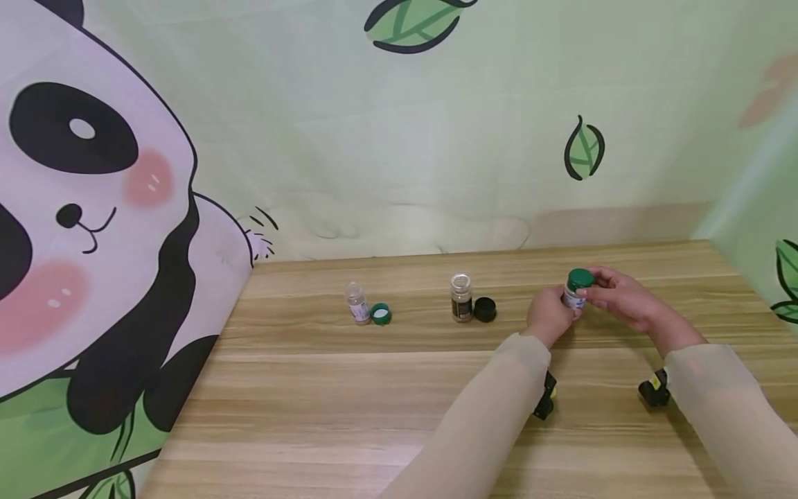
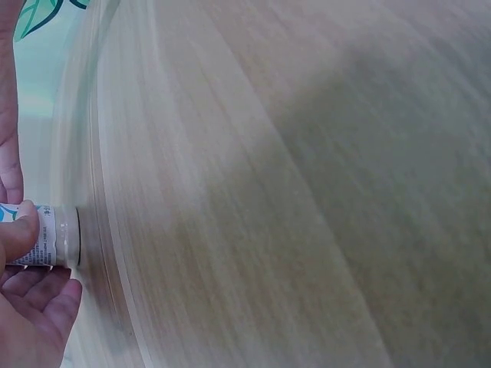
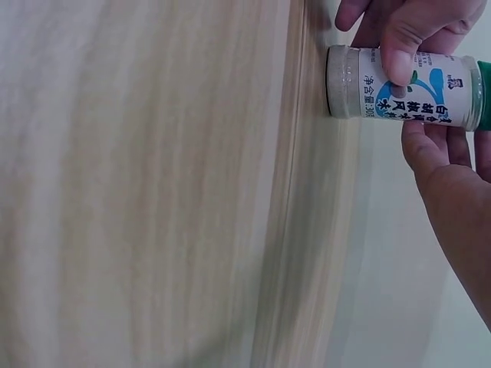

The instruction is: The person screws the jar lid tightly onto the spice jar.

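Observation:
A small seasoning jar (image 3: 414, 88) with a white-and-blue label and a green lid (image 1: 580, 278) is held between both hands at the right of the table. My left hand (image 1: 551, 315) grips the jar's body, its thumb across the label in the left wrist view. From the other side my right hand (image 1: 623, 298) pinches around the lid, its thumb at the front near the lid's lower edge. Other fingers of that hand lie along the jar's side in the right wrist view. The jar's base, clear and pale, shows near the table surface.
To the left stands an open clear jar (image 1: 461, 298) with a dark label, beside a black lid (image 1: 485, 310). Farther left, another open jar (image 1: 357, 305) leans slightly beside an upturned green lid (image 1: 381, 314). A panda-printed cloth (image 1: 399, 138) hangs behind the wooden table (image 1: 324, 409).

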